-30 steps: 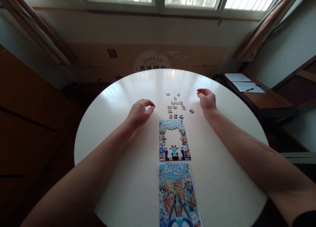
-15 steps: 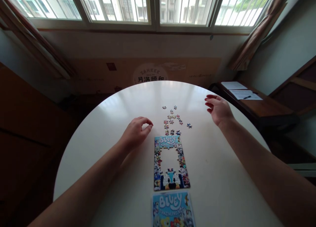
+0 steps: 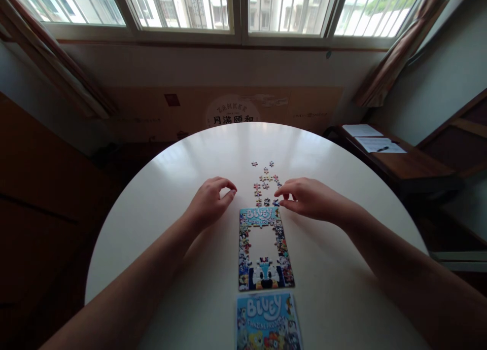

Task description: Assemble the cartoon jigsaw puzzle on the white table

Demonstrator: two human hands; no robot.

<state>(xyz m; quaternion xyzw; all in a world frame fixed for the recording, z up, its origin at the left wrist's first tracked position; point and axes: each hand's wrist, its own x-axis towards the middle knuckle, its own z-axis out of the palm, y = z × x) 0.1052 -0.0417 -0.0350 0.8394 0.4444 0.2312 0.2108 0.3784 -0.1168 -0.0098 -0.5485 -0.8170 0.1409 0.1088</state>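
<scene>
A jigsaw puzzle [image 3: 244, 248] with a wide gap in its middle lies on the white table. Beyond its top edge is a loose group of puzzle pieces [image 3: 265, 185]. My right hand [image 3: 310, 197] is over the group's right side, thumb and fingers apart, tips by a dark blue and white puzzle piece [image 3: 276, 203]; I cannot tell if they touch it. It hides some table there. My left hand [image 3: 211, 200] rests left of the pieces, thumb and index curled together at the tips, nothing visible in them.
Nearest me lies a blue printed picture sheet [image 3: 266, 312] with the same lettering as the puzzle. The round white table [image 3: 152, 228] has its far edge by the window wall. At right, a brown wooden side table [image 3: 426, 160] bears papers [image 3: 380, 145] and a pen [image 3: 383, 149].
My right hand has moved left from the table's right side to the puzzle pieces. The piece that lay apart on the right is no longer visible. My left hand has stayed in place.
</scene>
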